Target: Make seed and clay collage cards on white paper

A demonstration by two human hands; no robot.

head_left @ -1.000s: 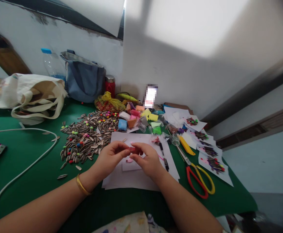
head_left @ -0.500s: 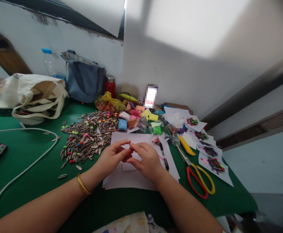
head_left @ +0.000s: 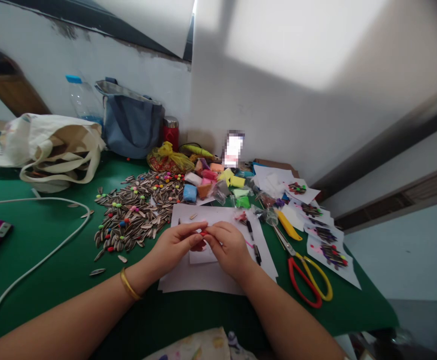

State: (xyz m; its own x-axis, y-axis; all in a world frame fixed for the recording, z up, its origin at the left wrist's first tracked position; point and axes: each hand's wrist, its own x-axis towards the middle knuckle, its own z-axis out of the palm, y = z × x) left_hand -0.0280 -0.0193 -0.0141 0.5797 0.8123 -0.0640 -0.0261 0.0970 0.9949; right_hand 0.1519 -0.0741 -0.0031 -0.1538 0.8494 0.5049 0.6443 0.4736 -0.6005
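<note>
Fingertips have drawn closer together over a small red piece [head_left: 203, 233] than half a second ago.
The left hand [head_left: 170, 250] and right hand [head_left: 231, 250] pinch it nearly closed between them, above a small white card [head_left: 200, 259]; the fingers hide most of both, so the piece's shape cannot be told. The card lies on white sheets [head_left: 218, 281]. Scissors [head_left: 287, 246] lie to the right, striped seeds [head_left: 143, 215] to the left; farther off, coloured blocks [head_left: 189, 193] crowd the sheets' far edge.
</note>
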